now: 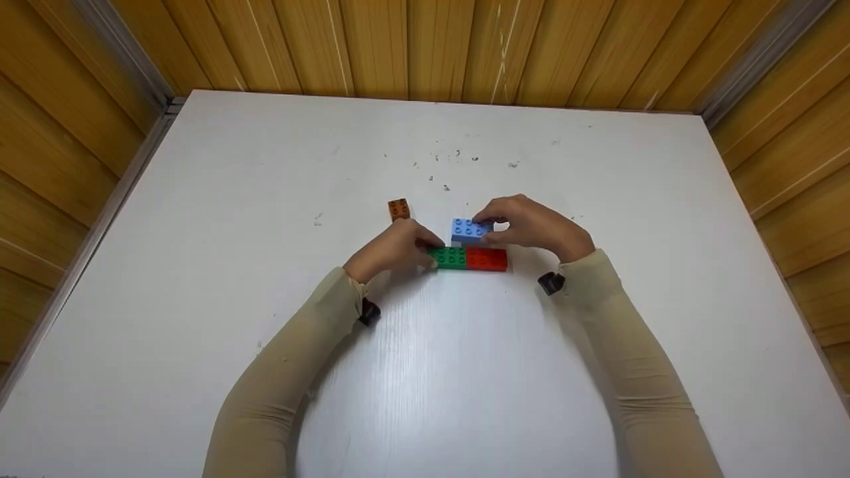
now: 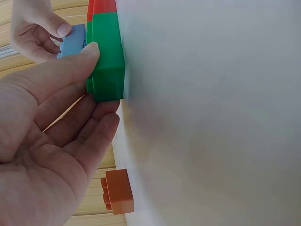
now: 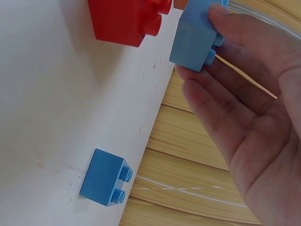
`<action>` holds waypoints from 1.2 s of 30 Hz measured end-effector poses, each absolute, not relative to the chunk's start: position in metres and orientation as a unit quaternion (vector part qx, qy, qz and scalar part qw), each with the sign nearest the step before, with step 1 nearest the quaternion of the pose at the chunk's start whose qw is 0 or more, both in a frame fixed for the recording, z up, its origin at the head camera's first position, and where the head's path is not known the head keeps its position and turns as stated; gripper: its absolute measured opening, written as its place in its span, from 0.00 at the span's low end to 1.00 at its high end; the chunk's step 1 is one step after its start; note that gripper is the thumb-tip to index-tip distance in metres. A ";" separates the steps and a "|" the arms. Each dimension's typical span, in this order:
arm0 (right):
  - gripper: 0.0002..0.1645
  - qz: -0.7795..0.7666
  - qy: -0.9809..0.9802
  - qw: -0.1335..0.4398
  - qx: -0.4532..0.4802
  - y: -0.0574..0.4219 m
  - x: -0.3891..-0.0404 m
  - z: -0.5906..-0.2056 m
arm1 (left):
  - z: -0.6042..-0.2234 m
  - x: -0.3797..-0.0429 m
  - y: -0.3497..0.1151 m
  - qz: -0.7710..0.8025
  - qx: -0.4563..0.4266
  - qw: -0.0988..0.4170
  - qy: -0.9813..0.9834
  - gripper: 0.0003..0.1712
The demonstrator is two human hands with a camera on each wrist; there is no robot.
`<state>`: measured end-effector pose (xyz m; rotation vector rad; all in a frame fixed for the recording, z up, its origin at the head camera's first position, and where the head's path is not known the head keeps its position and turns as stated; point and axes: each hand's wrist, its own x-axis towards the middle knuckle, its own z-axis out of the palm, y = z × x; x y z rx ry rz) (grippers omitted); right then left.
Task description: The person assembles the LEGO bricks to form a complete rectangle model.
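Note:
A green brick [image 1: 448, 257] and a red brick [image 1: 487, 259] lie end to end on the white table [image 1: 425, 372]. My left hand [image 1: 428, 249] pinches the green brick [image 2: 108, 61] at its left end, thumb on the studs and fingers against the end face. Just behind that row, my right hand [image 1: 488, 226] pinches a light blue brick [image 1: 468, 230] between thumb and fingers. In the right wrist view the light blue brick [image 3: 195, 35] hangs beside the red brick [image 3: 124, 19], apart from it.
A small orange brick [image 1: 398, 209] sits on the table behind my left hand. Another blue brick [image 3: 106, 178] lies on the table near my right hand, hidden in the head view. Wooden walls [image 1: 425, 46] close in the table's far and side edges.

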<state>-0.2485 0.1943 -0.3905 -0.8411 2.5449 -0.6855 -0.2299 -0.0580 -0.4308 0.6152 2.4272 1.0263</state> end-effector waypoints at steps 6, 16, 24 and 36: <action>0.22 -0.243 0.902 0.184 -0.305 0.194 -0.247 -0.392 | -0.431 -0.230 -0.058 0.372 0.218 0.218 0.875 0.20; 0.22 -0.237 0.899 0.186 -0.317 0.194 -0.242 -0.389 | -0.431 -0.231 -0.058 0.369 0.215 0.219 0.877 0.21; 0.22 -0.241 0.893 0.169 -0.341 0.195 -0.237 -0.391 | -0.431 -0.232 -0.058 0.370 0.203 0.227 0.878 0.21; 0.21 -0.243 0.886 0.167 -0.357 0.194 -0.233 -0.393 | -0.431 -0.231 -0.057 0.369 0.202 0.228 0.878 0.21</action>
